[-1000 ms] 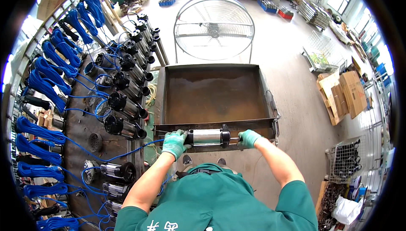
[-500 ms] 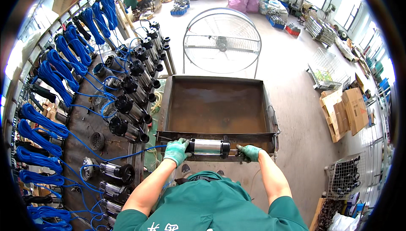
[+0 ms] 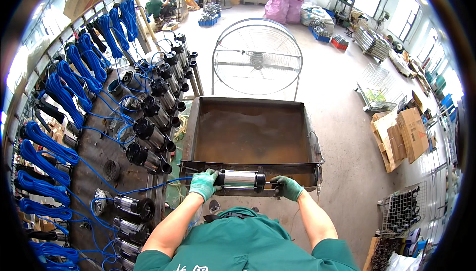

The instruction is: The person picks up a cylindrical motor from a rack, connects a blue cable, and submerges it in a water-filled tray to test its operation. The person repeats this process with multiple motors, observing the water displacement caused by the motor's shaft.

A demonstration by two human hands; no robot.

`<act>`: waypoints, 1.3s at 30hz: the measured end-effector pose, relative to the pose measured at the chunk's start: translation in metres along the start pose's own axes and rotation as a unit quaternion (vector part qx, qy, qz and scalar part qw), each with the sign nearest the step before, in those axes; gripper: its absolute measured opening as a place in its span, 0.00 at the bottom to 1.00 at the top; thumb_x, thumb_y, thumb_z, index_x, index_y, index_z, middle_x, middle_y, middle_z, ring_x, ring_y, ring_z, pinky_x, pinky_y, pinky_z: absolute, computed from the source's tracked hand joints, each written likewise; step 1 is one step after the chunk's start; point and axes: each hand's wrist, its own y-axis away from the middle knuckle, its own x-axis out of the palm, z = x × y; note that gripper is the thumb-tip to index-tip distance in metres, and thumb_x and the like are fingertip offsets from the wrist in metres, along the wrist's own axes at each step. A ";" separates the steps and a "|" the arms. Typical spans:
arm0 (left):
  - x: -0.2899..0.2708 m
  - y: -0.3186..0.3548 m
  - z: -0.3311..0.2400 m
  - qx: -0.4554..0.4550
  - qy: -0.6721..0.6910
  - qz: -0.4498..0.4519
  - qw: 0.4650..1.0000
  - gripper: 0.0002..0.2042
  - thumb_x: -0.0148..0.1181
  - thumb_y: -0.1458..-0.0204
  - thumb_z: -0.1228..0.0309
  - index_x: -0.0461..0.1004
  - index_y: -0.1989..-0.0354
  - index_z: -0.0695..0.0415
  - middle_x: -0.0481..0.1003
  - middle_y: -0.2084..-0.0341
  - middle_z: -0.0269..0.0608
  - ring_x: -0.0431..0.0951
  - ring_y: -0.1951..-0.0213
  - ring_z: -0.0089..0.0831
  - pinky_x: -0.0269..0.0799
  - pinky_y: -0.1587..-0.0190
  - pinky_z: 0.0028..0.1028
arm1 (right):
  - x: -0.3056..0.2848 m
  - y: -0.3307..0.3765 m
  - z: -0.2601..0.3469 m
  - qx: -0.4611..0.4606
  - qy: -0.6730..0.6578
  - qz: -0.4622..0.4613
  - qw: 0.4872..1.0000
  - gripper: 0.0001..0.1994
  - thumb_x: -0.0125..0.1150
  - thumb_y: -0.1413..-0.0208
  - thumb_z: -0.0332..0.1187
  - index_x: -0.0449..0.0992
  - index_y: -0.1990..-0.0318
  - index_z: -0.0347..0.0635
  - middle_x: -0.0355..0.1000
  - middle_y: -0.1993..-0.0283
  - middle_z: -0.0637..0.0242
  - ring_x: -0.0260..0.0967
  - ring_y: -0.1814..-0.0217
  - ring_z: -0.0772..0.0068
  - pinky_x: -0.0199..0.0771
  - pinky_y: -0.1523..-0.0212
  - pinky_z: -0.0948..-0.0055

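A submersible pump [image 3: 239,178] with a shiny steel barrel and black ends lies on its side across the front edge of the metal water tank [image 3: 188,137]. My left hand [image 3: 204,184], in a green glove, is wrapped round its left end, where a blue cable [image 3: 158,186] runs off to the bench. At the other end my gloved right hand [image 3: 287,187] has its fingers closed on a thin metal rod [image 3: 269,183] that sticks out of the pump. The rod's far end is hidden in that hand.
Brownish water fills the tank. To the left, a bench [image 3: 94,157] carries several pumps [image 3: 153,134], with coiled blue cables [image 3: 47,152] hung behind. A large floor fan [image 3: 257,60] stands beyond the tank. Cardboard [image 3: 411,134] and a wire basket [image 3: 404,211] are at right.
The pump has rolled a little, so the black part that stuck up at its right end no longer shows there. My right fingers have shifted on the rod. The whole view has tilted slightly.
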 end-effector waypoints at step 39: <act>0.011 -0.004 0.000 0.003 0.040 -0.030 0.999 0.37 0.78 0.57 0.58 0.74 0.35 0.54 0.74 0.40 0.45 0.78 0.43 0.47 0.72 0.42 0.46 | 0.037 -0.008 0.029 -0.007 0.625 -0.092 0.775 0.27 0.61 0.41 0.24 0.71 0.32 0.43 0.83 0.53 0.53 0.82 0.56 0.70 0.83 0.54 0.66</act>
